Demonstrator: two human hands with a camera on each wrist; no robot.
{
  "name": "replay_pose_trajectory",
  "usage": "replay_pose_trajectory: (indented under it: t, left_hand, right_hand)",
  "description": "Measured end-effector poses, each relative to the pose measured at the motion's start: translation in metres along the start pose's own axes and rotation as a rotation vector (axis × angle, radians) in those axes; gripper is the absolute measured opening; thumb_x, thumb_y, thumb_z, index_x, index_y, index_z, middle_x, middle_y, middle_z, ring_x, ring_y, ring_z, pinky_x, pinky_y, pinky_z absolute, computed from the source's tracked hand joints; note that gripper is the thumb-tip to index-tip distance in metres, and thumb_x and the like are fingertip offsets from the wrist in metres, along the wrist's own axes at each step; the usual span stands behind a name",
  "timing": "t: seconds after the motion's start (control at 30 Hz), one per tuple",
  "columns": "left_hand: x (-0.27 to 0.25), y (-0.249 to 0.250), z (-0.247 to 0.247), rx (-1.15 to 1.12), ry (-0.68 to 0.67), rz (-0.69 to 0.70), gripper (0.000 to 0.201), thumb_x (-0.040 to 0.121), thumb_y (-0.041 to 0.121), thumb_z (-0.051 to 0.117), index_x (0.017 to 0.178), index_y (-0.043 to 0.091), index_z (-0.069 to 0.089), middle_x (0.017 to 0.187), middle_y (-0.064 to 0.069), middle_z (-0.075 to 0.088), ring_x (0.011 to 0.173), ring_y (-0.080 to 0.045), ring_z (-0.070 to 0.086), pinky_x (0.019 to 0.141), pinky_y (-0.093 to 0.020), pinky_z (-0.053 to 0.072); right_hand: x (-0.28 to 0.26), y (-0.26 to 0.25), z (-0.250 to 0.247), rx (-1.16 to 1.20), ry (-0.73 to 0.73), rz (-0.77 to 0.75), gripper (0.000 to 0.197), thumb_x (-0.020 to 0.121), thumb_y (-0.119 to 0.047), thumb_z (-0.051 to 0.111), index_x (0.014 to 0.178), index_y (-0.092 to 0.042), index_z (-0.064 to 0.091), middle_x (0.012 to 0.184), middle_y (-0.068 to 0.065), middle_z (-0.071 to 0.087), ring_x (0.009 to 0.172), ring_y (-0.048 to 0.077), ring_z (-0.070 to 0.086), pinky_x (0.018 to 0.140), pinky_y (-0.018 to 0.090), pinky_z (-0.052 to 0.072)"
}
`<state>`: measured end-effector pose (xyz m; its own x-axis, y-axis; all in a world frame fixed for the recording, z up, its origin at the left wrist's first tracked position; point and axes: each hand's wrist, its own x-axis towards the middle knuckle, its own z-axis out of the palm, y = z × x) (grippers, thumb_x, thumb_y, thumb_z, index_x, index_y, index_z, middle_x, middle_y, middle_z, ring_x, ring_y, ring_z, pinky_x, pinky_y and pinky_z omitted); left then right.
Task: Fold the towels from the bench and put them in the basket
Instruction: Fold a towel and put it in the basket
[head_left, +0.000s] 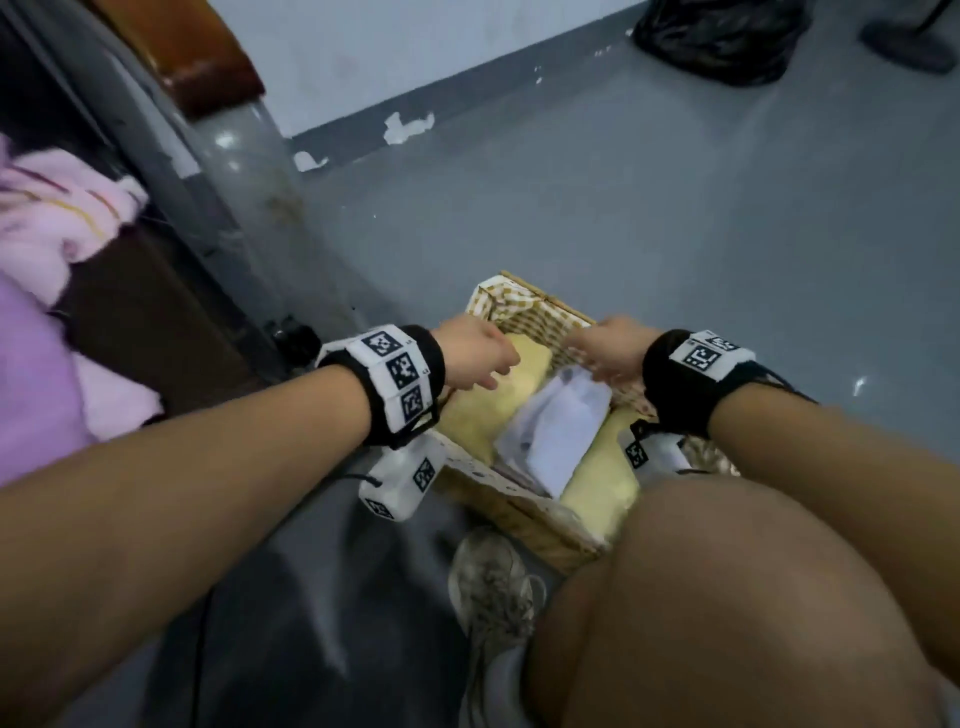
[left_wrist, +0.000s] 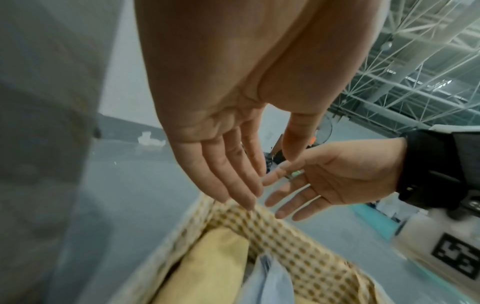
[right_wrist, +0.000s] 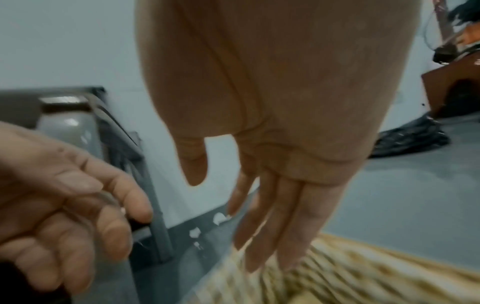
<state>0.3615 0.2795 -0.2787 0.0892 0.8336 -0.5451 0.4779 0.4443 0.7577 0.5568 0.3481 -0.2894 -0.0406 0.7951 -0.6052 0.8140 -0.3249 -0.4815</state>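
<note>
A wicker basket (head_left: 524, 512) with a checked liner (left_wrist: 285, 244) stands on the floor between my knees. Inside lie a folded yellow towel (head_left: 488, 410) and, on top, a folded pale blue towel (head_left: 556, 431), both also seen in the left wrist view as the yellow towel (left_wrist: 207, 267) and blue towel (left_wrist: 270, 281). My left hand (head_left: 475, 358) hovers over the basket's far left part, fingers straight and empty. My right hand (head_left: 608, 348) hovers over the far right rim, fingers straight and empty. Pink towels (head_left: 57, 218) lie unfolded on the dark bench (head_left: 150, 312) at the left.
The grey floor (head_left: 623, 197) stretches beyond the basket to a pale wall. A black bag (head_left: 722, 36) lies at the far right. A metal bench leg (head_left: 218, 208) runs beside my left arm. My shoe (head_left: 493, 587) and knee (head_left: 753, 597) sit close to the basket's near side.
</note>
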Motion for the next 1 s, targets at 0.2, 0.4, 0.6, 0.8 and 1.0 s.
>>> replay_pose_trajectory:
  t: [0.2, 0.4, 0.6, 0.8, 1.0]
  left_hand:
    - [-0.095, -0.003, -0.096, -0.124, 0.086, 0.067, 0.018, 0.096, 0.025, 0.058, 0.11, 0.015, 0.063, 0.109, -0.005, 0.073, 0.097, -0.024, 0.072, 0.082, -0.031, 0.047]
    - [-0.204, -0.056, -0.179, -0.1, 0.346, 0.08, 0.007, 0.094, 0.013, 0.06, 0.098, 0.016, 0.065, 0.103, -0.011, 0.073, 0.086, -0.025, 0.07, 0.077, -0.032, 0.054]
    - [-0.293, -0.147, -0.224, -0.027, 0.583, -0.032, 0.011, 0.092, 0.019, 0.06, 0.099, 0.019, 0.068, 0.104, -0.005, 0.074, 0.091, -0.021, 0.072, 0.077, -0.029, 0.052]
    - [-0.33, -0.243, -0.239, 0.328, 0.754, -0.349, 0.05, 0.088, 0.037, 0.066, 0.134, 0.019, 0.056, 0.135, -0.011, 0.057, 0.123, -0.029, 0.054, 0.104, -0.035, 0.042]
    - [-0.339, -0.313, -0.247, 0.282, 0.843, -0.677, 0.074, 0.091, 0.053, 0.06, 0.142, 0.003, 0.041, 0.137, -0.023, 0.053, 0.123, -0.039, 0.053, 0.098, -0.038, 0.045]
  right_hand:
    - [-0.074, -0.138, 0.013, 0.05, -0.185, -0.41, 0.023, 0.098, -0.031, 0.06, 0.112, -0.013, 0.062, 0.105, 0.007, 0.072, 0.079, 0.019, 0.068, 0.071, 0.029, 0.049]
    - [-0.156, -0.261, 0.083, -0.175, -0.323, -0.674, 0.025, 0.099, -0.031, 0.056, 0.118, -0.016, 0.062, 0.106, 0.006, 0.072, 0.084, 0.018, 0.067, 0.08, 0.032, 0.049]
    - [-0.223, -0.342, 0.194, -0.312, -0.49, -0.83, 0.027, 0.101, -0.023, 0.054, 0.121, -0.006, 0.059, 0.104, 0.014, 0.069, 0.081, 0.026, 0.064, 0.071, 0.031, 0.044]
    - [-0.232, -0.366, 0.297, -0.531, -0.552, -0.931, 0.026, 0.098, -0.024, 0.057, 0.117, -0.01, 0.066, 0.1, 0.004, 0.069, 0.084, 0.02, 0.066, 0.076, 0.032, 0.053]
    - [-0.208, -0.359, 0.364, -0.6, -0.605, -0.978, 0.024, 0.093, -0.02, 0.06, 0.111, -0.008, 0.07, 0.091, 0.009, 0.073, 0.074, 0.019, 0.066, 0.067, 0.029, 0.054]
